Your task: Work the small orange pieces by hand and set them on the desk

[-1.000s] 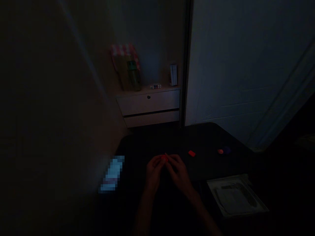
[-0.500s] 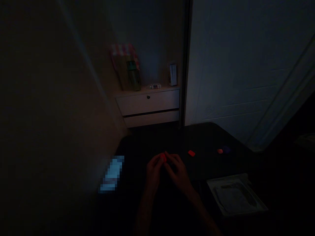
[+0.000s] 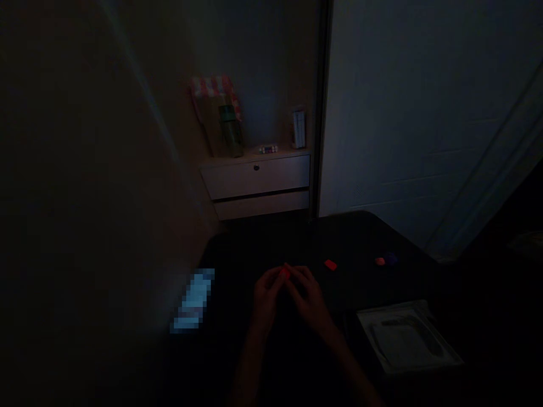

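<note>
Our left hand (image 3: 266, 293) and right hand (image 3: 309, 294) pinch a small red piece (image 3: 285, 273) between their fingertips, above the dark table (image 3: 348, 237). Handling, judged: light, probably soft, slip risk unclear; best held by opposite edges, gentle pressure. Material not confirmed in this dimness. Lettering: we can read no brand or label.
</note>
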`<action>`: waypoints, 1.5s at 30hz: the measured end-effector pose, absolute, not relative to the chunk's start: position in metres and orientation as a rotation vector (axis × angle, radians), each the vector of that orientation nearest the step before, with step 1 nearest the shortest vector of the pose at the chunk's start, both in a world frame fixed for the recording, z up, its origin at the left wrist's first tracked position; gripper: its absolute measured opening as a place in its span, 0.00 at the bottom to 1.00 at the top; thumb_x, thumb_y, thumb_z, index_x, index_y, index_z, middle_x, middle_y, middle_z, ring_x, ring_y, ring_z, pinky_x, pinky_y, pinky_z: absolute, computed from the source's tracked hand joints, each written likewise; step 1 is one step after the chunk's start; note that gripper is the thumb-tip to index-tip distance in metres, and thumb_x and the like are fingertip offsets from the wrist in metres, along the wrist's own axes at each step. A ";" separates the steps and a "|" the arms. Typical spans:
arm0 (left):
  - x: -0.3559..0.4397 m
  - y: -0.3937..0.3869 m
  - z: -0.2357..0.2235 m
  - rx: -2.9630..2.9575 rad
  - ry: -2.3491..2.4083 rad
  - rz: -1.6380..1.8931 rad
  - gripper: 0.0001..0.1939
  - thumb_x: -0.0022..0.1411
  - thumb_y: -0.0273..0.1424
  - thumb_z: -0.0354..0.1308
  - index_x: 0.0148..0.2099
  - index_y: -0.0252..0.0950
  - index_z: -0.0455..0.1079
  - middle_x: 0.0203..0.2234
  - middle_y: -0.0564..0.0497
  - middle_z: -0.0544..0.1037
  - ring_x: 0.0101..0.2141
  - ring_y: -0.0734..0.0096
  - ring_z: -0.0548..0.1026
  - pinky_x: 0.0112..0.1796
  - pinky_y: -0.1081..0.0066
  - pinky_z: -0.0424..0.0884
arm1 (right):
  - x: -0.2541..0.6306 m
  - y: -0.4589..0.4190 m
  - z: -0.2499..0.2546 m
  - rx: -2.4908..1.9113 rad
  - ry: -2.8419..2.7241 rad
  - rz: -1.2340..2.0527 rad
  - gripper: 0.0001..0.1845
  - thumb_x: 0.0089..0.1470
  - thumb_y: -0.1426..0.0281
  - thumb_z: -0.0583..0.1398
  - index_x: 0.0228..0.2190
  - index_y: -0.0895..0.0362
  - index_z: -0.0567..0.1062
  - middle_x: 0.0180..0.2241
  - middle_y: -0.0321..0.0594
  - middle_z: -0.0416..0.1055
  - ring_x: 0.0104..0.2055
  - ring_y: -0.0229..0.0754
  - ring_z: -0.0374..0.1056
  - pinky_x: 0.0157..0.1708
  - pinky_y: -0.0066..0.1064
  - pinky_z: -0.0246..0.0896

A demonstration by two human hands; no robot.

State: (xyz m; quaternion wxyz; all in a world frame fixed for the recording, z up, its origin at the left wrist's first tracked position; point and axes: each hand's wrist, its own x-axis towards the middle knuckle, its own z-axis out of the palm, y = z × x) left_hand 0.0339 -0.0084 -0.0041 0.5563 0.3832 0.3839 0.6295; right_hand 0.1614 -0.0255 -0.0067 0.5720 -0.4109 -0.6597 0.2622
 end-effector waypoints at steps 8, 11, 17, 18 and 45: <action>0.033 -0.008 -0.006 0.903 0.911 1.498 0.16 0.49 0.35 0.75 0.40 0.33 0.81 0.36 0.45 0.84 0.39 0.64 0.80 0.44 0.69 0.72 | 0.163 -0.025 -0.007 -0.959 -1.531 0.629 0.18 0.66 0.63 0.58 0.55 0.47 0.76 0.47 0.43 0.72 0.49 0.45 0.71 0.51 0.38 0.68; 0.033 -0.008 -0.005 0.906 0.919 1.502 0.18 0.48 0.36 0.76 0.40 0.33 0.81 0.36 0.44 0.84 0.39 0.64 0.80 0.44 0.69 0.72 | 0.162 -0.025 -0.006 -0.953 -1.512 0.639 0.17 0.66 0.62 0.59 0.54 0.47 0.77 0.46 0.43 0.73 0.49 0.45 0.72 0.51 0.39 0.68; 0.033 -0.009 -0.002 0.878 0.938 1.508 0.19 0.48 0.36 0.75 0.41 0.33 0.80 0.37 0.43 0.84 0.38 0.64 0.80 0.42 0.68 0.72 | 0.161 -0.022 -0.007 -0.932 -1.433 0.632 0.14 0.65 0.65 0.60 0.50 0.49 0.79 0.46 0.44 0.77 0.48 0.47 0.73 0.50 0.41 0.69; 0.033 -0.009 -0.003 0.877 0.943 1.510 0.19 0.49 0.37 0.75 0.41 0.33 0.80 0.37 0.43 0.84 0.38 0.64 0.80 0.41 0.68 0.72 | 0.161 -0.022 -0.007 -0.935 -1.420 0.628 0.14 0.65 0.65 0.60 0.50 0.49 0.80 0.46 0.44 0.77 0.48 0.47 0.73 0.50 0.41 0.69; 0.034 -0.009 0.001 0.824 0.847 1.474 0.16 0.49 0.38 0.75 0.37 0.33 0.82 0.34 0.45 0.84 0.37 0.65 0.80 0.42 0.70 0.73 | 0.162 -0.024 -0.010 -0.987 -1.530 0.607 0.21 0.63 0.64 0.62 0.57 0.48 0.75 0.42 0.41 0.73 0.43 0.44 0.72 0.46 0.36 0.70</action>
